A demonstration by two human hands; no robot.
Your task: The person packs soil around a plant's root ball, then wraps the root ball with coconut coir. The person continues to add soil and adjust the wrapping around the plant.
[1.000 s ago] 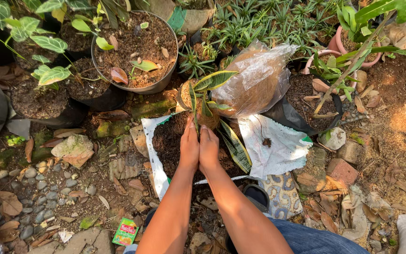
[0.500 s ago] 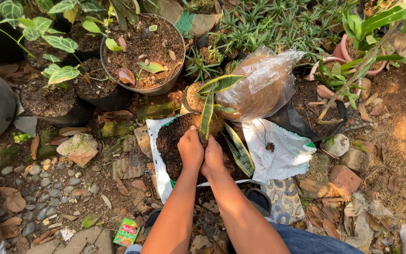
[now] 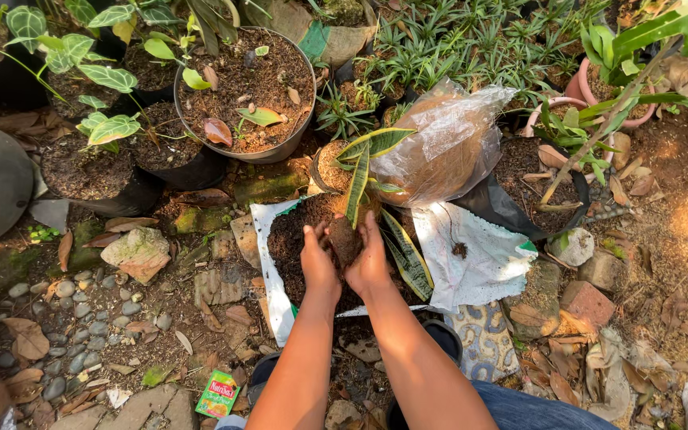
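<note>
Beside the clear bag (image 3: 447,147) — both hands (image 3: 344,267) cup a rooted plant (image 3: 353,215).

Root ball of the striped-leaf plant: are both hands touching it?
Touching. The head view shows the left hand and right hand cupped against either side of the root ball, no gap visible.

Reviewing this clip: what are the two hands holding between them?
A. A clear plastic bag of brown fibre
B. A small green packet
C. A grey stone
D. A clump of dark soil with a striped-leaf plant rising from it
D: the left hand and right hand cup the soil clump, and the striped-leaf plant stands up out of it.
</note>
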